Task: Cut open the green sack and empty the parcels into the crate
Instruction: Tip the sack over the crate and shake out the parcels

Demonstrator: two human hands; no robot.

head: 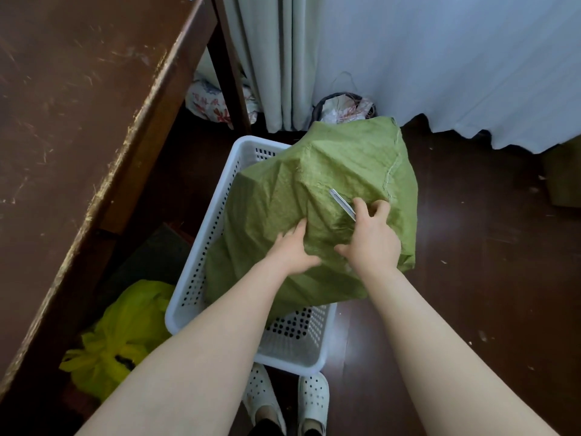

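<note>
A bulging green woven sack [317, 190] rests on top of a white perforated plastic crate [204, 247] on the dark floor, covering most of it. My left hand [290, 250] presses on the sack's near side, fingers gripping the fabric. My right hand [371, 237] holds a pair of scissors [341, 202], whose closed silver blades point up and left against the sack. A stitched seam runs down the sack's right edge. No parcels are visible; the sack hides its contents.
A brown wooden table [78, 105] stands at the left. A yellow plastic bag [122, 335] lies beneath it. Curtains [283, 58] and a patterned bag [207, 102] are behind. A small bin [342, 107] sits behind the sack. My feet in white shoes [283, 401] touch the crate's near end.
</note>
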